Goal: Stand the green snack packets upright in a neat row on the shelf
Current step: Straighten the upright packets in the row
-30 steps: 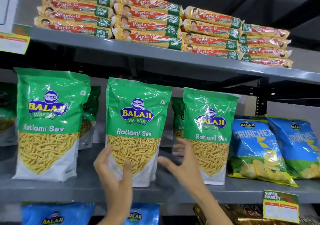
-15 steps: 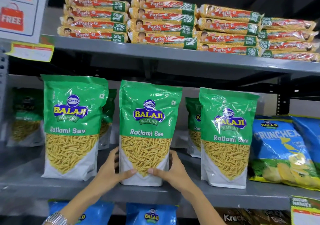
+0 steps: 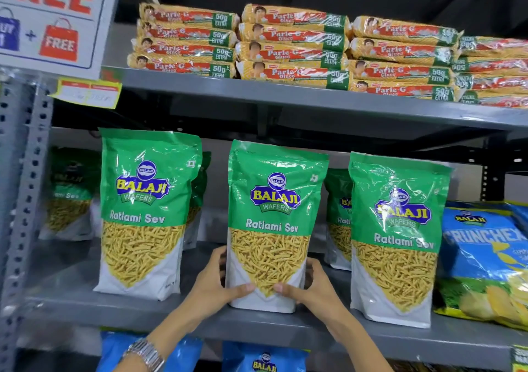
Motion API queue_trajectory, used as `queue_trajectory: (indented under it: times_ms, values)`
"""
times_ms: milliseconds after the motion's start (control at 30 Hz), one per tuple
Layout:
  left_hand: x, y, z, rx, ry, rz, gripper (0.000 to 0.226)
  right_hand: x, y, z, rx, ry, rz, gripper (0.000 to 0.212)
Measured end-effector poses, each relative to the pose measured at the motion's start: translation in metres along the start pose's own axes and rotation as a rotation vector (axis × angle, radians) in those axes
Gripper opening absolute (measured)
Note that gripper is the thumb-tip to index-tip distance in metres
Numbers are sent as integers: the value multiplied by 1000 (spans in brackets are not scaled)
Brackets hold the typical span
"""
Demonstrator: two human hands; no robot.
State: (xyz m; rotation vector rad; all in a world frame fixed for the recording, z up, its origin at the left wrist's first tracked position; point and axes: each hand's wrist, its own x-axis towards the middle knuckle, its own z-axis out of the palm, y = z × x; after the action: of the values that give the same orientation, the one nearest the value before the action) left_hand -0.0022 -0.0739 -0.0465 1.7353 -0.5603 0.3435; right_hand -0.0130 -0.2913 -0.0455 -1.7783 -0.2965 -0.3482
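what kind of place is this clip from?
Most likely a supermarket or grocery aisle. Grey metal shelving holds stacked Parle-G biscuit packs and rows of green Ratlami Sev packets, a yellow price tag hangs on the shelf edge, and a "FREE" promo sign hangs top left.

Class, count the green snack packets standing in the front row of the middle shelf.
3: left packet, middle packet held by both hands, right packet. More green packets stand behind, partly hidden.

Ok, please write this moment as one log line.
step: straightening | left hand: holding middle green packet | right hand: holding same | packet: upright on shelf
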Motion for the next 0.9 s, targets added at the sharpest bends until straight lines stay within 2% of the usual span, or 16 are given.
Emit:
queue_trajectory:
  times_ms: [133, 200, 233, 267, 300, 367, 400, 467, 500, 533, 600, 700, 767, 800, 900]
  values:
    - [-2, -1, 4, 35, 6, 45, 69, -3, -2, 0, -7, -6, -5, 85]
    - [-6, -2, 4, 81, 56, 56, 89, -7, -6, 3, -37, 13, -6, 94]
    - [-10, -1, 3, 90, 117, 77, 105, -10, -7, 5, -72, 72, -24, 103]
    - [-16, 0, -1, 77, 205, 116, 109, -14, -10, 9, -132, 178, -58, 110]
    - [-23, 5, -5, 50, 308, 175, 101, -19, -13, 13, -200, 321, -111, 109]
    - [-38, 14, -25, 9, 571, 276, 73, -32, -24, 26, -235, 588, -300, 77]
    - [-43, 17, -40, -8, 701, 308, 66, -37, -32, 35, -203, 651, -392, 60]
    - [-46, 15, -77, 12, 905, 342, 66, -42, -45, 59, -149, 591, -489, 46]
    - [-44, 10, -97, 35, 951, 326, 81, -42, -50, 73, -138, 488, -514, 47]
    - [-42, 2, -117, 43, 943, 274, 102, -39, -54, 88, -162, 354, -528, 50]
    - [-35, -14, -148, 0, 803, 138, 133, -32, -62, 118, -304, 90, -494, 59]
    - [-27, -29, -174, -34, 492, 0, 156, -11, -60, 155, -329, -154, -305, 86]
    - [-27, -36, -182, -15, 342, -64, 161, 5, -58, 173, -274, -201, -184, 101]
    - [-26, -38, -182, -8, 298, -87, 160, 12, -57, 177, -244, -205, -146, 100]
    - [-26, -43, -185, 44, 276, -71, 141, 21, -58, 188, -159, -224, -76, 68]
